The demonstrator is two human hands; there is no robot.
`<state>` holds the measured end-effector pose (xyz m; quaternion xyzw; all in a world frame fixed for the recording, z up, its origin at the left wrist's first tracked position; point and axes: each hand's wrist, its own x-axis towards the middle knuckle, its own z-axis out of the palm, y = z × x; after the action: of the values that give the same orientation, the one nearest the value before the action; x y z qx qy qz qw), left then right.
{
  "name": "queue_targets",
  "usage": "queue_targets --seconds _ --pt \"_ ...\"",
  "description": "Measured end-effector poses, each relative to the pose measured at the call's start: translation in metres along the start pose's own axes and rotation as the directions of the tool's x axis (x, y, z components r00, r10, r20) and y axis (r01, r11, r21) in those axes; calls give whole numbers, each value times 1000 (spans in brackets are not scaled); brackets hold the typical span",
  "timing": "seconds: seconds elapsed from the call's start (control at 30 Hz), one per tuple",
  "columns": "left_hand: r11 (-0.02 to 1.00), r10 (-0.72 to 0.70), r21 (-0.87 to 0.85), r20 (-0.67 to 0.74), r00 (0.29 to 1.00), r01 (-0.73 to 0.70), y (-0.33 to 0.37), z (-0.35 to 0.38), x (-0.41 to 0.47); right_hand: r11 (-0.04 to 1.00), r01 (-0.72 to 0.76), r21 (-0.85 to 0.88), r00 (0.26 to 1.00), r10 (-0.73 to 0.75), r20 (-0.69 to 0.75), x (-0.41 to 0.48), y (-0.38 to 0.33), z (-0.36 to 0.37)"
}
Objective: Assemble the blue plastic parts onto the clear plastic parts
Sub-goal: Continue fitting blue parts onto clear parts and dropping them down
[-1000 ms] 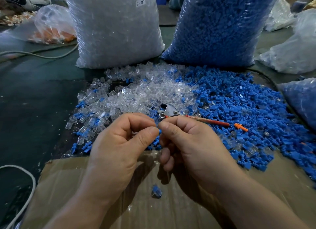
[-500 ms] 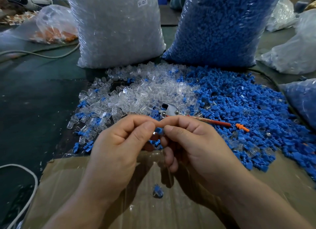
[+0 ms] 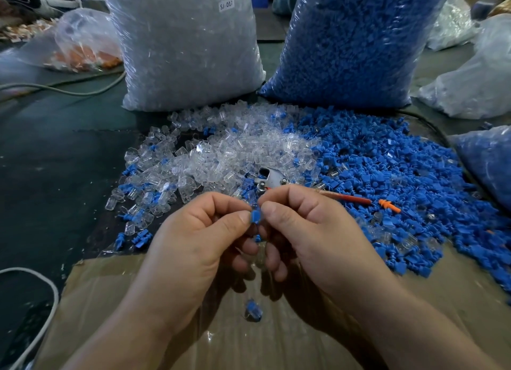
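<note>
My left hand (image 3: 199,248) and my right hand (image 3: 312,234) meet over the near edge of the piles, thumbs and forefingers pinched together on one small blue plastic part (image 3: 255,218). Whether a clear part sits under it is hidden by my fingers. Behind my hands lies a heap of loose clear plastic parts (image 3: 221,154), and to its right a wide heap of loose blue plastic parts (image 3: 387,162). One joined blue-and-clear piece (image 3: 253,310) lies on the cardboard (image 3: 116,300) below my hands.
A tall bag of clear parts (image 3: 188,49) and a tall bag of blue parts (image 3: 351,43) stand at the back. Metal pliers with a red handle (image 3: 273,179) and an orange plug (image 3: 388,205) lie in the pile. A white cable (image 3: 47,286) loops at left.
My hands have shifted slightly and the blue part now shows more plainly between my thumbs. The piles and the piece on the cardboard have not moved.
</note>
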<state>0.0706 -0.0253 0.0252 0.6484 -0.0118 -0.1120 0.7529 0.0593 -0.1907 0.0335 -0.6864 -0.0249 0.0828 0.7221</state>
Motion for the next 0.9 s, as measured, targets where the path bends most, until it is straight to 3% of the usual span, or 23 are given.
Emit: queue_targets --seconds 0.07,0.17,0.3,0.53,0.63,0.77,0.9 --pt "998 42 42 -49 998 -40 -1 -1 0 960 59 -272 995 -78 -62 -3 1 1" --pt "968 157 208 -63 986 -141 -6 -1 2 698 194 -689 952 -303 -39 -5 4 1" --pt "924 203 336 -35 978 -180 -7 -1 2 536 299 -789 908 -415 61 -5 4 2" --pt "936 156 331 -78 985 -122 -7 -1 2 440 365 -821 891 -420 171 -9 -1 2" --pt "966 133 237 -122 984 -101 -7 -3 1 249 226 -942 883 -461 90 -5 -4 -10" --pt "986 85 156 -113 990 -67 -4 -7 2 70 -145 -987 970 -184 -156 3 -6 -38" --pt "983 83 169 -88 993 -68 -2 -5 0 -23 -140 -990 985 -103 -137 5 -1 -43"
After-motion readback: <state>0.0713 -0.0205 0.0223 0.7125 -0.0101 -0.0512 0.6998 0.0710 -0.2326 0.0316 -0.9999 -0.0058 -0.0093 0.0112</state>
